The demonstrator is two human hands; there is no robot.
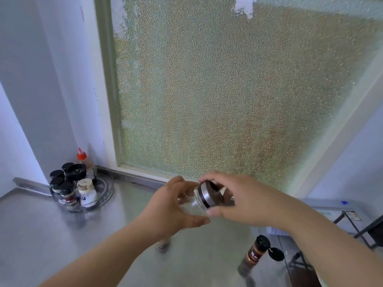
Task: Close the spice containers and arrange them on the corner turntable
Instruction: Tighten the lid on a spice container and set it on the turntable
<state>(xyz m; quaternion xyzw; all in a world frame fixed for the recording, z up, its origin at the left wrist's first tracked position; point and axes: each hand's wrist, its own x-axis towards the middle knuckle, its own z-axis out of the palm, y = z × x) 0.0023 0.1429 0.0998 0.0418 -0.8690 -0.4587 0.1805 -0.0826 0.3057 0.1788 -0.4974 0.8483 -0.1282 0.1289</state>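
Note:
My left hand (169, 206) grips the clear glass body of a spice jar (191, 207), held tilted above the steel counter. My right hand (234, 198) curls its fingers round the jar's silver and black lid (206, 195). A clear corner turntable (103, 194) sits at the far left and carries several black-capped jars (65, 189), a white bottle (86, 190) and a red-capped bottle (83, 160). A brown spice jar (256, 251) stands at the right on the counter with its black flip cap (275, 253) hanging open. Another jar (163, 244) is mostly hidden under my left forearm.
The steel counter (62, 235) runs along a frosted glass window (228, 90) and meets a white wall at the left corner. Past the counter's right edge a black metal frame (356, 228) stands lower down.

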